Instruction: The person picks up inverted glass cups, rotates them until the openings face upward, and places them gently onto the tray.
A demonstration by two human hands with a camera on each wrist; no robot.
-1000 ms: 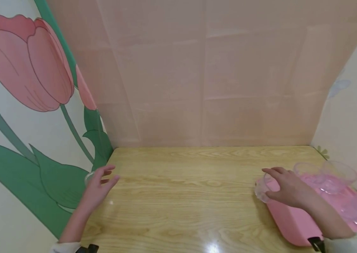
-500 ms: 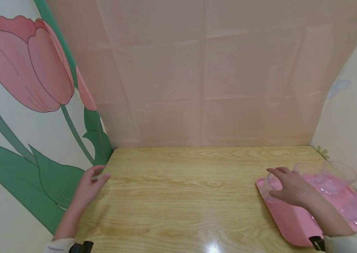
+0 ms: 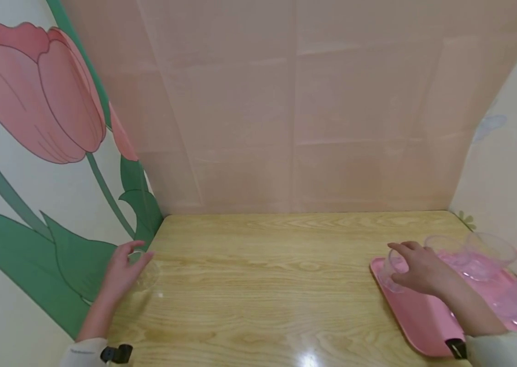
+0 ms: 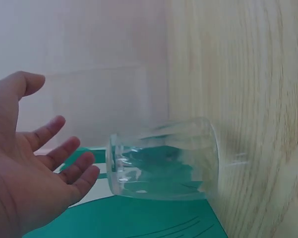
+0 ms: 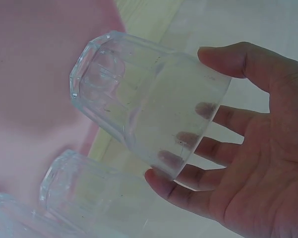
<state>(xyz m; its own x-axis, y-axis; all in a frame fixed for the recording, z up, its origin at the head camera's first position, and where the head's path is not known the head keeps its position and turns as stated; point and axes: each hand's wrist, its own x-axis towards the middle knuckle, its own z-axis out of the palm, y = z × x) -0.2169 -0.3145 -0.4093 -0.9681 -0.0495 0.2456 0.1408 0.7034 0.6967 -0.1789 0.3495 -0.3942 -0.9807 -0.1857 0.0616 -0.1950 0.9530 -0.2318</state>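
Note:
In the left wrist view, a clear glass [image 4: 163, 163] stands on the table beside my left hand [image 4: 44, 158], whose fingers are spread and apart from it. From the head view, the same glass [image 3: 148, 279] shows faintly just right of the left hand [image 3: 120, 272]. My right hand [image 3: 420, 270] grips a clear tumbler [image 3: 392, 278] near its rim, at the tray's left corner. Close up, the thumb lies on one side of this faceted tumbler [image 5: 134, 94] and the fingers on the other. Whether its base touches the tray is unclear.
A pink tray [image 3: 416, 318] lies at the table's right side. Several more clear glasses [image 3: 480, 267] stand on it, right of and behind the right forearm. A flowered wall [image 3: 56, 204] borders the left, and a pinkish sheet [image 3: 295, 127] hangs behind the wooden table [image 3: 263, 290].
My left hand has moved left, so the glass there now shows at its right. The right hand has shifted slightly right, carrying the tumbler from the tray's edge to over its corner.

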